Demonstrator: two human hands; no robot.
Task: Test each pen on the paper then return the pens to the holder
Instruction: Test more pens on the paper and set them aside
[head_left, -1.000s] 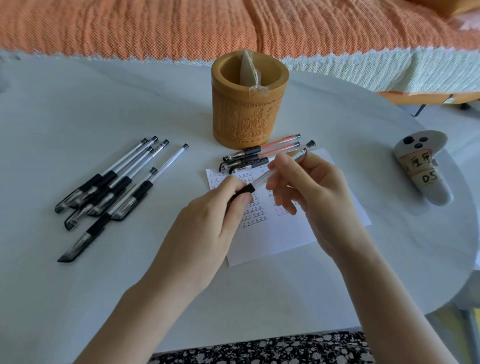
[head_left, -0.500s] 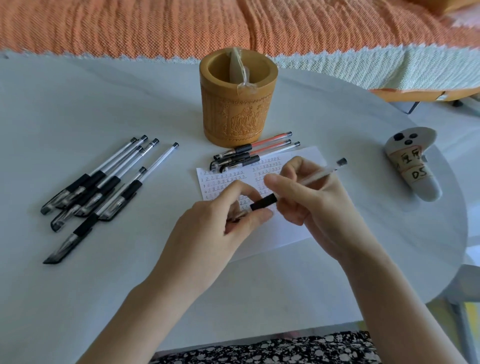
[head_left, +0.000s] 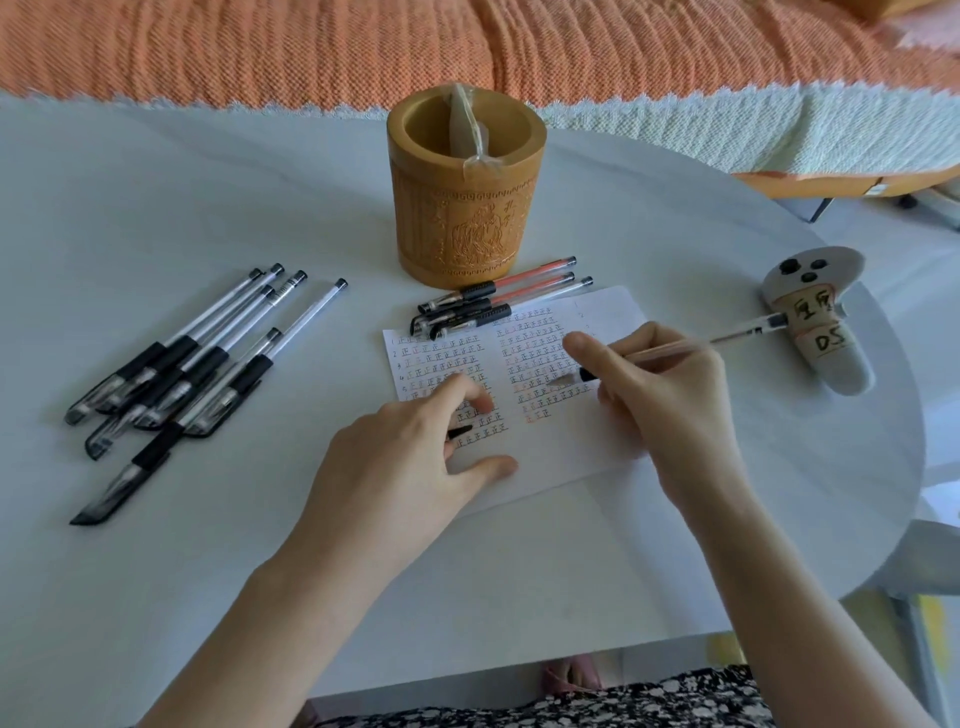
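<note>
The right hand (head_left: 660, 400) has its grip on a pen (head_left: 675, 349) over the paper (head_left: 566, 457). The left hand (head_left: 400, 467) pinches its cap (head_left: 461, 431).

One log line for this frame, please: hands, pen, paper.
stage: testing a pen | right hand: holds uncapped pen, tip at paper | left hand: pinches cap, rests on paper | holder: no pens showing

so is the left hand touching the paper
Touching. In the head view the left hand lays its thumb flat on the paper with no gap under it, while its curled fingers hold a black pen cap.
</note>
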